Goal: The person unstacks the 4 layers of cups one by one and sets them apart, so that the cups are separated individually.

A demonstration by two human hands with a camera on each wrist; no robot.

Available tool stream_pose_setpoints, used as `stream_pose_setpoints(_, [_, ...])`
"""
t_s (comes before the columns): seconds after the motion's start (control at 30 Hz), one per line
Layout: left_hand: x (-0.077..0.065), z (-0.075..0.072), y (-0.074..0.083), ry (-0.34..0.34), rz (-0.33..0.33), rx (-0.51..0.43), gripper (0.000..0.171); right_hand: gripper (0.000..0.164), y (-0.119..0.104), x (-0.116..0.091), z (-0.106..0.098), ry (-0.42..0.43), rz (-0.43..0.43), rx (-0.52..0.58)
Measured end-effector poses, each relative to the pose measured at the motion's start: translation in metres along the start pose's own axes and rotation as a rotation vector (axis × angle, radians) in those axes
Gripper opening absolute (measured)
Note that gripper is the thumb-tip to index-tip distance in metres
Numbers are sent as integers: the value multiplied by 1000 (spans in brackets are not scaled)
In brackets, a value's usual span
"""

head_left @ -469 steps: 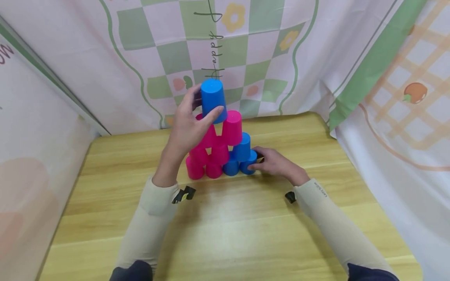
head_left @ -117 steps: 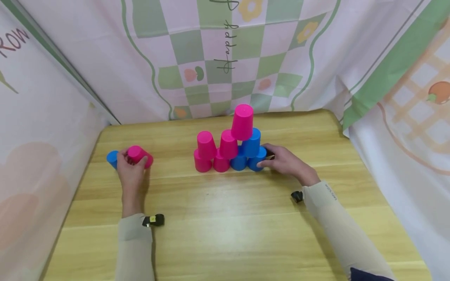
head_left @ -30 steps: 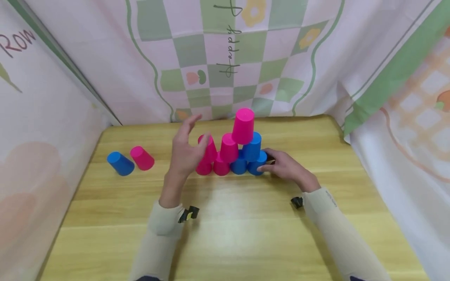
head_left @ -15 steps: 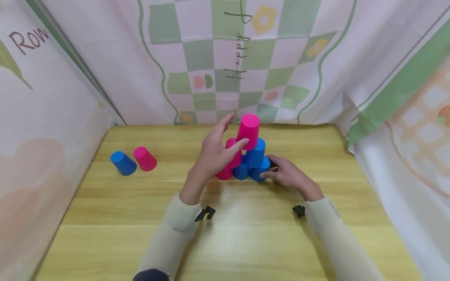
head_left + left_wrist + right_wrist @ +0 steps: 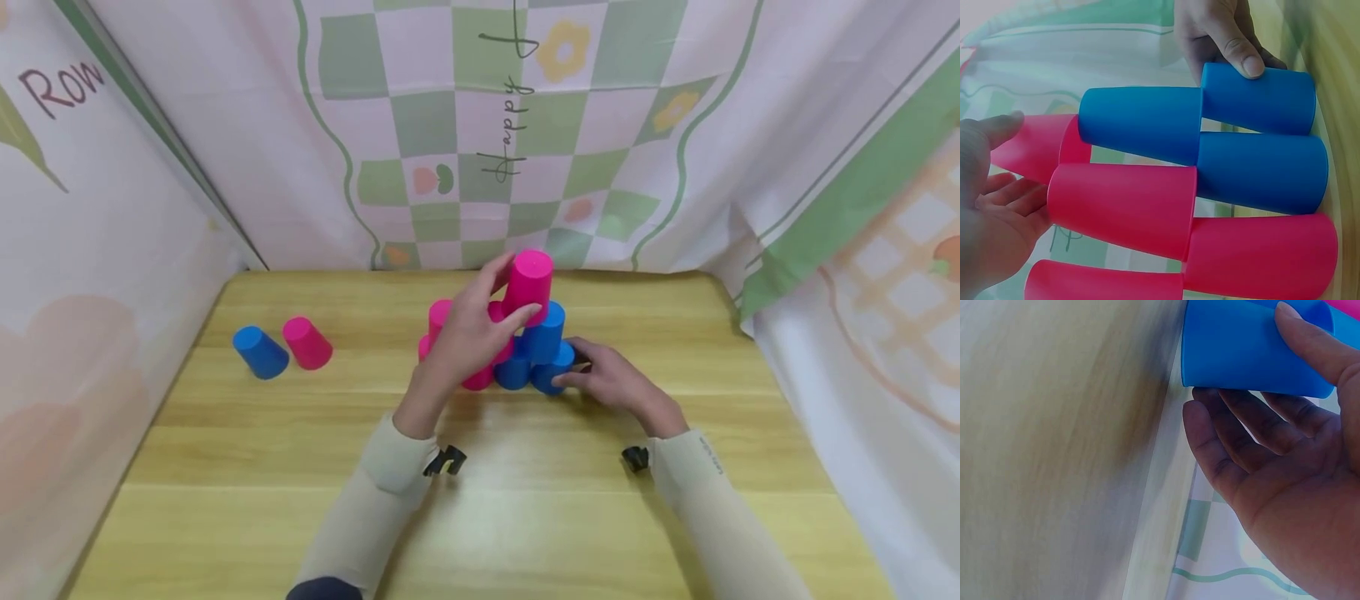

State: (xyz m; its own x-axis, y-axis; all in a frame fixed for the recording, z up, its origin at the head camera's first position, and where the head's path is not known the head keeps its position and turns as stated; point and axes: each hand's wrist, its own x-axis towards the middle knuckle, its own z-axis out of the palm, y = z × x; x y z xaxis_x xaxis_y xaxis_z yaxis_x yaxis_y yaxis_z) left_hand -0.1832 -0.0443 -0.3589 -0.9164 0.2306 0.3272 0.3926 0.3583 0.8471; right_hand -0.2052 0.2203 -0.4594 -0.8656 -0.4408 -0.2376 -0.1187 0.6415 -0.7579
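Note:
My left hand [image 5: 474, 327] holds the top pink cup [image 5: 529, 285], thumb in front and fingers behind. That cup stands upside down above a pink cup [image 5: 1124, 206] and a blue cup [image 5: 545, 335] of the middle row. Another pink cup [image 5: 440, 315] is at the left of this row, partly covered by my left hand. Beneath is the bottom row of pink and blue cups. My right hand [image 5: 613, 379] pinches its rightmost blue cup [image 5: 1241, 353], with the thumb on the near side and fingers on the far side.
A blue cup [image 5: 260, 352] and a pink cup [image 5: 308, 343] stand upside down at the left of the wooden table [image 5: 517, 525]. Behind the stack hangs a checkered curtain [image 5: 487, 108]; more printed cloth stands at both sides.
Earlier, my left hand put a pink cup beside the blue one at the left. Since then it has moved right and taken hold of the stack's top pink cup. My right hand stays put.

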Motion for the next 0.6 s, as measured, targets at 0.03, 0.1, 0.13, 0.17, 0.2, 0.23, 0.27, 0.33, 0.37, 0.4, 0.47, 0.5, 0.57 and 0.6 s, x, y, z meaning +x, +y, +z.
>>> stream_pose_setpoints(0.03, [0, 0, 0, 0, 4, -5, 79, 63, 0, 0, 0, -1, 0, 1])
stream_pose_setpoints(0.1, [0, 1, -1, 0, 11, -11, 78, 63, -1, 0, -1, -4, 3, 4])
stream_pose_setpoints(0.13, [0, 2, -1, -1, 15, -12, 77, 63, -1, -1, 0, -4, 5, 5])
stream_pose_setpoints(0.17, [0, 2, -1, 0, 19, -11, 77, 62, -1, -1, 0, -4, 5, 6])
stream_pose_setpoints(0.2, [0, 3, -1, 0, 20, -11, 76, 62, -1, -1, 0, -5, 7, 8])
stream_pose_setpoints(0.23, [0, 3, -1, 0, 19, -12, 75, 61, -1, -2, 0, -5, 9, 9])
stream_pose_setpoints(0.27, [0, 4, -1, 0, 17, -10, 75, 61, -2, -2, 0, -5, 12, 12])
stream_pose_setpoints(0.33, [0, 4, -1, 1, 11, -12, 74, 60, -2, -2, 0, -2, 17, 18])
stream_pose_setpoints(0.37, [0, 4, -1, 2, 6, -13, 74, 60, -2, -2, 0, -3, 14, 17])
stream_pose_setpoints(0.4, [0, 4, -1, 2, 2, -15, 73, 60, -3, -3, 0, -2, 16, 19])
stream_pose_setpoints(0.47, [-1, 4, -1, 5, -4, -20, 73, 59, -3, -3, 1, 2, 16, 21])
stream_pose_setpoints(0.5, [-1, 4, -1, 8, -5, -23, 72, 59, -3, -3, 1, 4, 14, 18])
stream_pose_setpoints(0.57, [-1, 5, -1, 14, -3, -25, 71, 58, -3, -3, 1, 5, 6, 15])
stream_pose_setpoints(0.6, [-2, 5, -1, 18, -2, -26, 71, 57, -3, -3, 1, 9, 11, 16])
